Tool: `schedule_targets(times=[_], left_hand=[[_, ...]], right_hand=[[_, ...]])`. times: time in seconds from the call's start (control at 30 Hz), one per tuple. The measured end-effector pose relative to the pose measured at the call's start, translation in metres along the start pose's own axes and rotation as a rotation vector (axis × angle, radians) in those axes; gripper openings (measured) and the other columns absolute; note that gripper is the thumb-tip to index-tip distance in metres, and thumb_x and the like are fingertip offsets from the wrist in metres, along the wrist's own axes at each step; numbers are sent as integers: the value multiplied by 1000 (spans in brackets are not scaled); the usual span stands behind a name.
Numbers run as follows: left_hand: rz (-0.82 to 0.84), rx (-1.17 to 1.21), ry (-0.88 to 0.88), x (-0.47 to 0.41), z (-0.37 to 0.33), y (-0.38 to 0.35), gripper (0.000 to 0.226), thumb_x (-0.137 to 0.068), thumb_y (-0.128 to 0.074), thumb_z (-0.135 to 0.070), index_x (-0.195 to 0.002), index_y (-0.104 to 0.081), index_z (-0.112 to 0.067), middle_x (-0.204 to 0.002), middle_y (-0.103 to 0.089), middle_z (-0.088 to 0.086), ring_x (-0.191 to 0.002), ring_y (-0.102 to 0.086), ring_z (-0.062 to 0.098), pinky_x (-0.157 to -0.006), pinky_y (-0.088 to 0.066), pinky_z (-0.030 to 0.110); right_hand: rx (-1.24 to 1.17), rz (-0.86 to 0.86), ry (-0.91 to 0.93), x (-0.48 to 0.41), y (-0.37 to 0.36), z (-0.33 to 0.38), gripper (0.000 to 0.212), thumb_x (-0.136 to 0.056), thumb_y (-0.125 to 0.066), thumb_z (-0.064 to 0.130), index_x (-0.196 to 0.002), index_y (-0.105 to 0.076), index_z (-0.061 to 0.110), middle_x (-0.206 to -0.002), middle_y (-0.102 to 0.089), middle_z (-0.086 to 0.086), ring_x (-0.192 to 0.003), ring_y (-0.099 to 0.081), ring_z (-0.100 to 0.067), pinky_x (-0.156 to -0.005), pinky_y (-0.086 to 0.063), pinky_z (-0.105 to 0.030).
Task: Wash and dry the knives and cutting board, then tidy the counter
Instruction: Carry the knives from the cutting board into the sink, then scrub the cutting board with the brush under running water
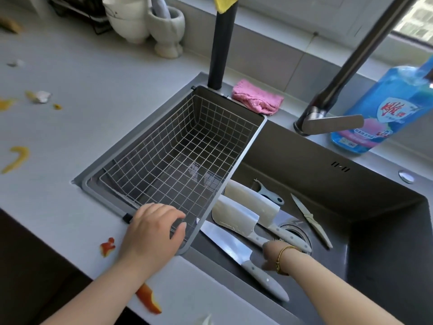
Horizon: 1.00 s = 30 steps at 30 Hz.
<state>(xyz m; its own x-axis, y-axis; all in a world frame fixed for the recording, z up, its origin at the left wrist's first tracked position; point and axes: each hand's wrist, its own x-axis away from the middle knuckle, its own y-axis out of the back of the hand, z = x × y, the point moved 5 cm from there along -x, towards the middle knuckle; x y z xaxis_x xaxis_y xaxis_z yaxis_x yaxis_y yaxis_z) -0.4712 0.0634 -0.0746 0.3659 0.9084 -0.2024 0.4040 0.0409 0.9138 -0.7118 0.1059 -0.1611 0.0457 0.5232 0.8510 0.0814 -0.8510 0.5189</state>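
Observation:
Several grey-handled knives lie in the dark sink [304,160]: two white-bladed cleavers [250,200] [234,219], a steel chef's knife [225,240] nearest me, and a small paring knife [311,219] to the right. A peeler [269,193] lies behind the cleavers. My left hand [152,233] grips the near corner of the wire drain basket [234,170] that sits over the sink's left side. My right hand [269,254], with a bracelet on the wrist, reaches down among the knife handles. Its fingers are foreshortened, so its hold is unclear.
A pink cloth [257,99], a faucet [328,123] and a blue detergent bottle [384,109] stand behind the sink. Bowls [126,19] and a stone mortar [166,26] sit at the back left. Orange peel scraps [16,158] [150,301] litter the counter.

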Motion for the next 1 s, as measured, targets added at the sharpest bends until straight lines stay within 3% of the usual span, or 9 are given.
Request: schedule_targets(times=[0.1,0.23,0.43,0.57,0.7,0.77,0.87,0.93,1.0], left_hand=[[-13,63,-8,2,0,2,31,-75,-40,-32,-74,-69,-22,-72,-66,-14,-75,-59,3,-82,-31,18],[-83,280,-8,8,5,12,25,-72,-45,-28,-71,-69,-21,-71,-66,-13,-82,-48,4,-77,-34,14],[-137,369,-60,52,59,78,25,-71,-46,-29,-74,-70,-23,-74,-66,-17,-88,-50,1,-74,-41,7],[-203,416,229,109,163,139,54,-66,-27,-59,-96,-64,-36,-85,-50,-41,-104,-35,-27,-83,-28,-6],[-399,325,409,179,266,205,26,-67,-32,-56,-82,-52,-51,-100,-39,-58,-93,-36,-35,-80,-24,-10],[-464,283,536,214,315,232,20,-68,-37,-52,-69,-56,-58,-98,-45,-54,-90,-41,-32,-81,-28,-7],[-558,257,697,263,372,267,25,-69,-41,-50,-81,-56,-66,-85,-64,-25,-90,-50,-8,-80,-28,-7],[-633,192,786,287,398,287,15,-78,-56,-37,-85,-68,-43,-95,-67,-2,-93,-56,6,-79,-33,3],[-629,150,954,307,424,297,16,-85,-61,-12,-98,-70,-14,-111,-65,7,-106,-57,22,-80,-34,20]], right_hand=[[-126,-153,1,27,36,1,15,-91,-49,30,-83,-53,19,-88,-52,-2,-90,-55,-22,-70,-39,-22],[-283,-407,38,76,77,13,6,-91,-51,31,-90,-54,25,-83,-50,9,-84,-49,-10,-65,-39,-13],[-388,-707,195,124,130,99,31,-88,-58,20,-67,-41,37,-71,-49,17,-62,-45,4,-54,-40,-5],[-407,-777,341,126,166,209,32,-87,-58,16,-68,-45,37,-72,-53,17,-65,-50,1,-55,-38,-5],[-363,-808,492,119,201,344,15,-86,-58,16,-77,-56,27,-76,-58,6,-65,-51,-6,-55,-36,-10],[-365,-815,554,114,214,407,16,-85,-58,15,-76,-53,26,-77,-58,2,-68,-51,-10,-55,-35,-12],[-408,-809,607,103,227,485,10,-85,-58,12,-82,-58,23,-83,-56,3,-81,-51,-11,-58,-34,-9],[-448,-802,604,96,231,521,13,-87,-57,14,-98,-63,16,-95,-54,2,-89,-49,-11,-61,-30,-10],[-486,-824,547,87,235,541,25,-89,-54,16,-113,-60,11,-114,-54,-5,-107,-49,-19,-80,-31,-15]])
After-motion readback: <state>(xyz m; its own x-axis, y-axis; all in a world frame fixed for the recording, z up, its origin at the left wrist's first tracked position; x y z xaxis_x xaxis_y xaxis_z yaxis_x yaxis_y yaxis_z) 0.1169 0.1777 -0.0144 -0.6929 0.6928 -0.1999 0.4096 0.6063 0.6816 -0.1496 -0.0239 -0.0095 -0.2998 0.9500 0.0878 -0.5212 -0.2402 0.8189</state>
